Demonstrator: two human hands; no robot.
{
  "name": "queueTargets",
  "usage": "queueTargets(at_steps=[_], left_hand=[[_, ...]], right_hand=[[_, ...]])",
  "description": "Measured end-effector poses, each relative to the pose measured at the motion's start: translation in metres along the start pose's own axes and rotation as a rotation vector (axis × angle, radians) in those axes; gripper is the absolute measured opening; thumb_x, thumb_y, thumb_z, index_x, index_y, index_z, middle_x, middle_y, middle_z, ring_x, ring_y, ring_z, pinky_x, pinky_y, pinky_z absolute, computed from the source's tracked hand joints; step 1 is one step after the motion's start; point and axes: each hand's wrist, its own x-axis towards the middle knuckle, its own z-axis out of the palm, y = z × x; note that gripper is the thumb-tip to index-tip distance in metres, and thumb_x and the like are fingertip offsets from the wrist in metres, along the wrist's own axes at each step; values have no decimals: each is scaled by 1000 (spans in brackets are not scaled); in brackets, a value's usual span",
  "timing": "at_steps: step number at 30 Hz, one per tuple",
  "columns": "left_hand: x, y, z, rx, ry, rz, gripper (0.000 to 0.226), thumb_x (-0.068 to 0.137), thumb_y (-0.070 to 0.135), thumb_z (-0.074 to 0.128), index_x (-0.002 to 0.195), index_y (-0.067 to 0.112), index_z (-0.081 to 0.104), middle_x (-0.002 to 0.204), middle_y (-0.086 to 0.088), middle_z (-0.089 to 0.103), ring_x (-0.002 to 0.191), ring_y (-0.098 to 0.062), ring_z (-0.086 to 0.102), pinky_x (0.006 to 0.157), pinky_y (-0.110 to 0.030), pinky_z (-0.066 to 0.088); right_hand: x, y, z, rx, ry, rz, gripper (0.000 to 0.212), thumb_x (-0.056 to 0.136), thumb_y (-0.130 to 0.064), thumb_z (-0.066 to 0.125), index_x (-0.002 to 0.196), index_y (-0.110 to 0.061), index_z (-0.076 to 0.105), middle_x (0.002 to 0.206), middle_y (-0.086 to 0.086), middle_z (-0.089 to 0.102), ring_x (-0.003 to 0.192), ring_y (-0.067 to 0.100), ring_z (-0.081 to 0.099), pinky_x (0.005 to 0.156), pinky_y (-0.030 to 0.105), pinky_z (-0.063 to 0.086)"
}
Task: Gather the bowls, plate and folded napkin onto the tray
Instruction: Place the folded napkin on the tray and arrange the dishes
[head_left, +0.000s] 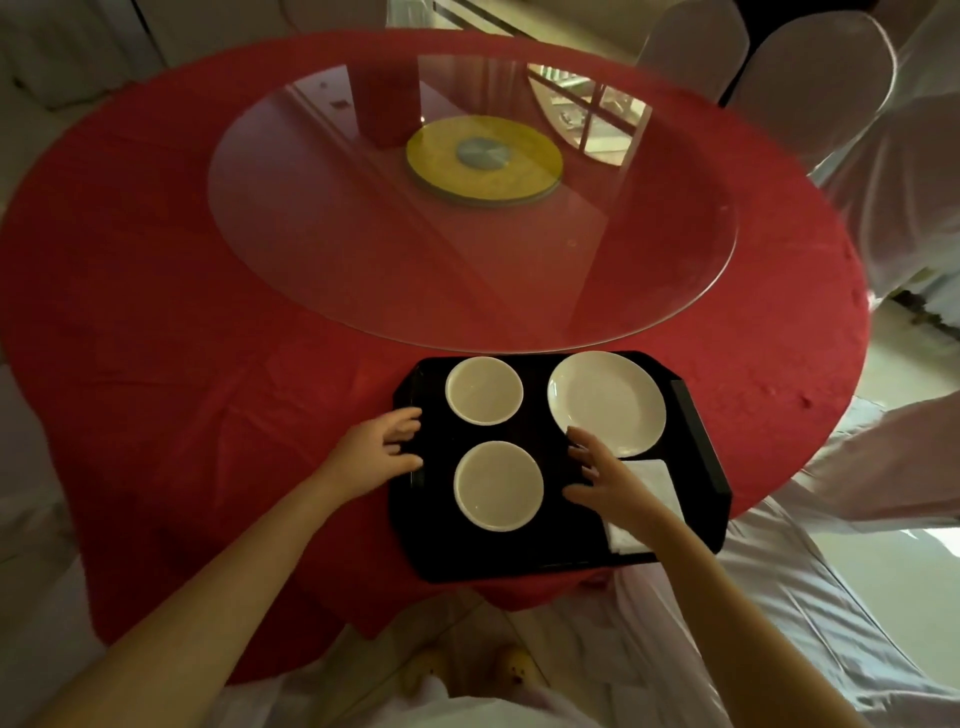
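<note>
A black tray lies at the near edge of the round red table. On it stand two white bowls, one at the far left and one nearer me. A white plate rests at the tray's far right. A folded white napkin lies at the near right, partly under my right wrist. My left hand is at the tray's left rim, fingers spread, holding nothing. My right hand hovers over the tray between the near bowl and the napkin, fingers apart and empty.
A red cloth covers the table, with a big glass turntable on a yellow hub in the middle. White-covered chairs stand at the back right and beside me. The tray overhangs the table's near edge slightly.
</note>
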Motion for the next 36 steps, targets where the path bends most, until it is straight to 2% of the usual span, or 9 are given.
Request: queueTargets(at_steps=[3, 7, 10, 14, 21, 25, 28, 30, 36], left_hand=[[22, 9, -5, 16, 104, -15, 70, 77, -4, 66, 139, 8, 34, 140, -18, 46, 126, -24, 47, 99, -31, 41], [45, 18, 15, 80, 30, -86, 82, 74, 2, 71, 143, 10, 26, 147, -16, 37, 133, -26, 40, 106, -36, 38], [53, 19, 31, 200, 29, -122, 81, 74, 14, 73, 141, 14, 29, 144, -12, 43, 131, -25, 41, 101, -31, 37], [53, 19, 44, 144, 134, -99, 74, 75, 12, 71, 139, 19, 34, 138, -10, 51, 127, -24, 46, 94, -28, 38], [58, 18, 45, 134, 226, -36, 63, 79, 7, 64, 136, 20, 41, 132, -8, 57, 123, -23, 52, 92, -25, 40], [66, 20, 38, 152, 198, -27, 58, 83, 0, 55, 137, 18, 42, 135, -9, 54, 125, -22, 50, 102, -33, 42], [72, 22, 34, 159, 146, -19, 61, 83, -6, 52, 137, 18, 40, 138, -7, 51, 128, -19, 47, 101, -27, 38], [77, 23, 31, 173, 118, -20, 61, 82, -7, 50, 138, 17, 40, 139, -8, 50, 129, -18, 45, 105, -30, 37], [90, 23, 22, 195, 72, -13, 59, 84, -8, 46, 137, 17, 41, 137, -8, 52, 128, -20, 47, 106, -34, 39]], right_hand=[[19, -18, -10, 12, 88, -22, 68, 82, -2, 64, 140, -14, 31, 144, 4, 38, 133, 19, 38, 106, 33, 37], [51, -35, -6, -76, 58, -40, 71, 81, -9, 67, 141, -13, 30, 146, 5, 37, 132, 20, 39, 105, 33, 38], [75, -42, 1, -134, -1, -51, 77, 81, -8, 67, 144, -13, 23, 149, 7, 33, 134, 22, 36, 104, 34, 37], [98, -49, 7, -156, -71, -81, 85, 77, -2, 69, 145, -12, 19, 146, 10, 36, 131, 25, 40, 106, 41, 40], [107, -41, 8, -236, -28, -148, 78, 69, -12, 79, 134, -14, 35, 136, 11, 35, 111, 23, 53, 96, 38, 49], [107, -37, 4, -238, -13, -155, 73, 68, -12, 80, 127, -10, 38, 131, 12, 44, 107, 21, 56, 90, 31, 51], [109, -38, 0, -259, -74, -155, 86, 69, -14, 79, 138, -13, 28, 138, 11, 41, 119, 24, 49, 99, 43, 46], [110, -39, 2, -264, -108, -174, 87, 69, -15, 79, 139, -18, 28, 138, 9, 42, 123, 25, 46, 102, 47, 43], [107, -35, 12, -173, -14, -160, 81, 66, -16, 80, 132, -16, 34, 132, 8, 47, 112, 21, 54, 94, 39, 50]])
